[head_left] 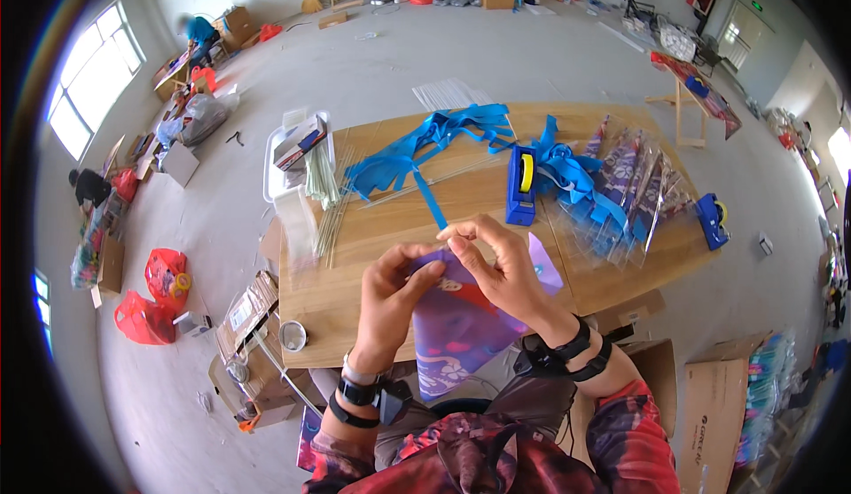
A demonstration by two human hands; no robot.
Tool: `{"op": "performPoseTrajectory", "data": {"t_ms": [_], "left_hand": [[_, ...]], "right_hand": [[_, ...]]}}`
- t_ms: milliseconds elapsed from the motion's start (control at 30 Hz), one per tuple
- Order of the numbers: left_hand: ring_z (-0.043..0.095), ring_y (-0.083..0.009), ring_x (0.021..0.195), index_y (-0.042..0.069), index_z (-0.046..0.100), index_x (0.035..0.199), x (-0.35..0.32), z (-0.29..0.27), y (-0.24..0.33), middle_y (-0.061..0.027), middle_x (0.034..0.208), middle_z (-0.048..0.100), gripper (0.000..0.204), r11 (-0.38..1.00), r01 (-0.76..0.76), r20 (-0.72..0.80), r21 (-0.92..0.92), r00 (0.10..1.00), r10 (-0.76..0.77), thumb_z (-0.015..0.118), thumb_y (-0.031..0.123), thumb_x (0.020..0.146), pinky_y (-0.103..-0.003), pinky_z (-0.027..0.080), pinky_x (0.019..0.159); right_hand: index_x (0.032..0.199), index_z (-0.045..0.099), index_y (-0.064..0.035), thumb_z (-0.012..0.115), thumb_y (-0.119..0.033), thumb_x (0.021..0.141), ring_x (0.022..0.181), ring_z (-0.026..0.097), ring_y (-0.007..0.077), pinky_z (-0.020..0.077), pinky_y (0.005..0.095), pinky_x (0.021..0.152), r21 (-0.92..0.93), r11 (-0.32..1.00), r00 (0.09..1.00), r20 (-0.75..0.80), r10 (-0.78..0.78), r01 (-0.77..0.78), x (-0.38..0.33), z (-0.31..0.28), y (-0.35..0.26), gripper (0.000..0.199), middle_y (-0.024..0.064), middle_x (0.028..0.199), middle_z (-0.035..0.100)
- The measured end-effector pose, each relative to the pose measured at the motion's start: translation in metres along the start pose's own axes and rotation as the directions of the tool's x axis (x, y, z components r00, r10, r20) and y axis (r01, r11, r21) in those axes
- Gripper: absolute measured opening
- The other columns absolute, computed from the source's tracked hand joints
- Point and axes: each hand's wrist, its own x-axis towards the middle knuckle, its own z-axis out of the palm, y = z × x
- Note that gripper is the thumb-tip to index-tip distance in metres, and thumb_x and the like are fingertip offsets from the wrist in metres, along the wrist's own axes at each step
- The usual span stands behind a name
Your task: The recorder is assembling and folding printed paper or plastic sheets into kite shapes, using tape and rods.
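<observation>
A purple printed sheet (461, 339) with a red and white figure on it hangs in front of me over the table edge. My left hand (390, 295) pinches its upper edge between thumb and fingers. Close beside it, my right hand (496, 259) has thumb and index finger drawn together at the sheet's top. What these fingertips hold is hidden. One strip of blue ribbon (429, 200) runs from a tangled blue pile (443, 131) to just behind the right fingertips. A blue tape dispenser (521, 188) with a yellow roll stands beyond my right hand.
On the wooden table (355, 303), clear-wrapped purple printed packs (625, 175) and a second tape dispenser (712, 219) lie right. Thin rods (332, 219) and a white tray (273, 162) are left, a small round cup (293, 335) near. Cardboard boxes (714, 414) flank me.
</observation>
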Motion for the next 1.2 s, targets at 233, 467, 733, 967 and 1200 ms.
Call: {"op": "performPoseTrajectory", "data": {"t_ms": [233, 467, 733, 967, 1200], "left_hand": [[0.071, -0.0149, 0.088, -0.001, 0.067, 0.115, -0.012, -0.030, -0.010, -0.0052, 0.102, 0.072, 0.016, 0.997, 0.009, -0.069, -0.079, 0.997, -0.015, 0.067, 0.001, 0.099, -0.028, 0.058, 0.081], [0.073, -0.0174, 0.084, -0.002, 0.068, 0.116, -0.005, -0.033, -0.025, -0.0066, 0.099, 0.074, 0.016, 0.987, 0.037, -0.099, -0.154, 0.994, -0.052, 0.066, 0.002, 0.100, -0.029, 0.059, 0.078], [0.071, -0.0134, 0.086, -0.003, 0.069, 0.115, 0.001, -0.033, -0.030, -0.0055, 0.100, 0.074, 0.016, 0.989, 0.043, -0.107, -0.140, 0.993, -0.058, 0.066, 0.001, 0.100, -0.027, 0.058, 0.079], [0.071, -0.0134, 0.087, -0.003, 0.069, 0.115, 0.001, -0.031, -0.031, -0.0057, 0.101, 0.074, 0.015, 0.986, 0.049, -0.091, -0.161, 0.994, -0.065, 0.066, 0.001, 0.100, -0.028, 0.058, 0.079], [0.071, -0.0140, 0.086, -0.003, 0.069, 0.115, 0.004, -0.022, -0.037, -0.0061, 0.100, 0.074, 0.016, 0.983, 0.054, -0.102, -0.173, 0.992, -0.073, 0.066, 0.001, 0.100, -0.027, 0.058, 0.077]], "right_hand": [[0.105, 0.068, -0.0029, 0.066, -0.021, 0.102, 0.089, 0.070, 0.0230, 0.0552, 0.0359, 0.078, -0.217, 0.933, 0.936, -0.272, 0.225, -0.287, -0.031, -0.058, 0.239, 0.019, 0.0108, 0.097, 0.072], [0.102, 0.070, 0.0008, 0.069, -0.016, 0.099, 0.087, 0.069, 0.0189, 0.0548, 0.0342, 0.079, -0.385, 0.675, 0.771, -0.416, 0.482, -0.630, -0.029, -0.105, 0.348, 0.017, 0.0109, 0.094, 0.074], [0.095, 0.073, -0.0013, 0.075, -0.017, 0.096, 0.074, 0.062, 0.0145, 0.0548, 0.0326, 0.071, 0.088, 0.497, 0.459, -0.273, 0.846, -0.864, -0.009, -0.115, 0.342, 0.016, 0.0033, 0.084, 0.068], [0.092, 0.072, -0.0036, 0.076, -0.013, 0.092, 0.073, 0.059, 0.0115, 0.0517, 0.0272, 0.075, 0.437, 0.581, 0.573, -0.167, 0.802, -0.686, -0.022, -0.113, 0.346, 0.011, 0.0005, 0.082, 0.065], [0.096, 0.071, -0.0025, 0.076, -0.014, 0.091, 0.078, 0.059, 0.0108, 0.0496, 0.0278, 0.076, 0.415, 0.635, 0.580, -0.267, 0.770, -0.652, -0.060, -0.106, 0.386, 0.013, 0.0008, 0.086, 0.067]]}}
